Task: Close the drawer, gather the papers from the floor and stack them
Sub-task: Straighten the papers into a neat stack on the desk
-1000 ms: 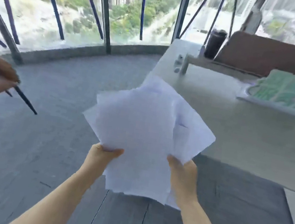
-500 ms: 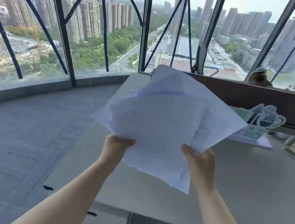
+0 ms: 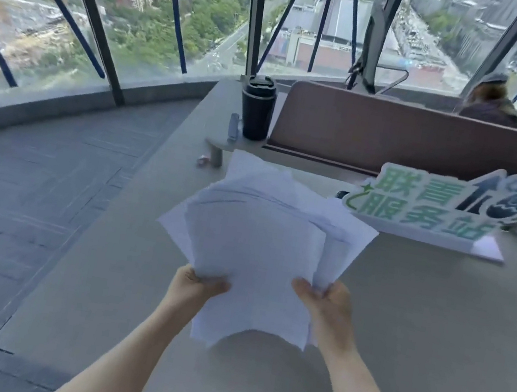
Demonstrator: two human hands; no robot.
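Papers [image 3: 253, 260] stayed fanned and uneven in both hands, held above the grey table [image 3: 433, 327] and casting a shadow on it. The left hand [image 3: 192, 287] pinched the near left edge with thumb on top, and the right hand [image 3: 326, 304] gripped the near right edge the same way. Half a second before, the sheaf had been lifted higher against the windows; now it was lowered closer over the table, and the view tilted down. Beyond the papers on the table stood a green-lettered sign [image 3: 436, 208], left of it a black tumbler [image 3: 256, 106] beside the brown partition [image 3: 413, 143]. The floor [image 3: 28, 191] lay left of the table.
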